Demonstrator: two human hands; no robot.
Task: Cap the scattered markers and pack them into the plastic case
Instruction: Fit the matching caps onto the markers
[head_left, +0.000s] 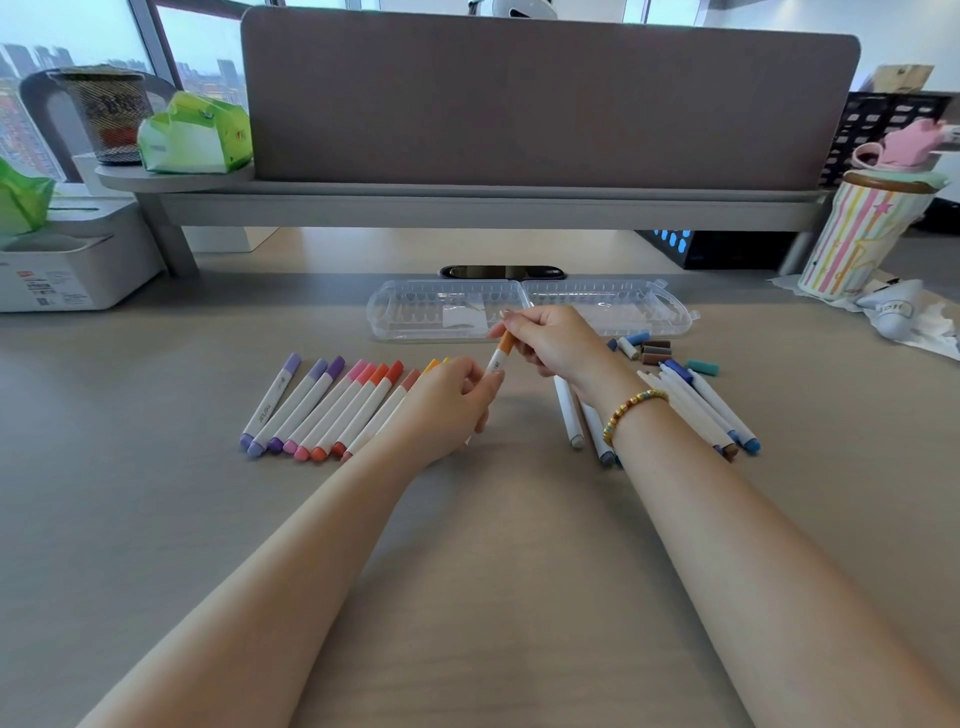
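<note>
Between my two hands, just above the desk (467, 571), I hold the orange marker (500, 356); it tilts, orange cap up and away from me, in front of the open plastic case (447, 312); my right hand (550, 340) pinches the cap end with curled fingers, and my left hand (452, 402) pinches the white body lower down; I think I am pushing the cap on.

What could go wrong: if I push crooked, the cap may sit loose and the tip may dry out; if my grip slips, the marker may drop and knock the neat row of capped markers (322, 410) just beside my left hand; my right wrist hangs right over the uncapped markers (696, 410), so a low move could roll them or smear ink on my skin; the loose caps (652, 351) lie near the case and could get bumped away.

Both forearms reach forward from the bottom edge; the left wrist is low, near the desk; the right wrist, with a bead bracelet (631, 410), is bent and raised.
</note>
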